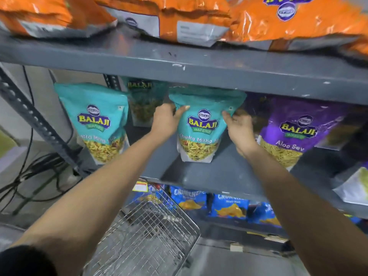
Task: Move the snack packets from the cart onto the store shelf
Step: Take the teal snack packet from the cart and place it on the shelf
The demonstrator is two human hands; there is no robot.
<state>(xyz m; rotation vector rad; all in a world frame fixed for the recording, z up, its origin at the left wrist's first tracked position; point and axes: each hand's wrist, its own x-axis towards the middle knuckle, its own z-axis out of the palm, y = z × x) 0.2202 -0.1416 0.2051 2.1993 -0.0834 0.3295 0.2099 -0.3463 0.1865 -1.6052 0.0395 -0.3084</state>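
A teal snack packet (pixel 202 136) stands upright on the grey middle shelf (pixel 229 172). My left hand (pixel 166 121) grips its upper left edge and my right hand (pixel 240 129) grips its upper right edge. Another teal packet (pixel 99 124) stands to the left, and a third teal packet (pixel 142 104) sits further back between them. A purple snack packet (pixel 292 134) stands to the right. The wire cart (pixel 147 234) is below my arms, and I see no packets in its visible part.
Orange packets (pixel 199 14) lie on the upper shelf board (pixel 179 62). Blue chip packets (pixel 229 208) fill the shelf below. A slotted grey upright (pixel 33 116) and black cables (pixel 35 170) are at the left. A white packet (pixel 356 186) sits far right.
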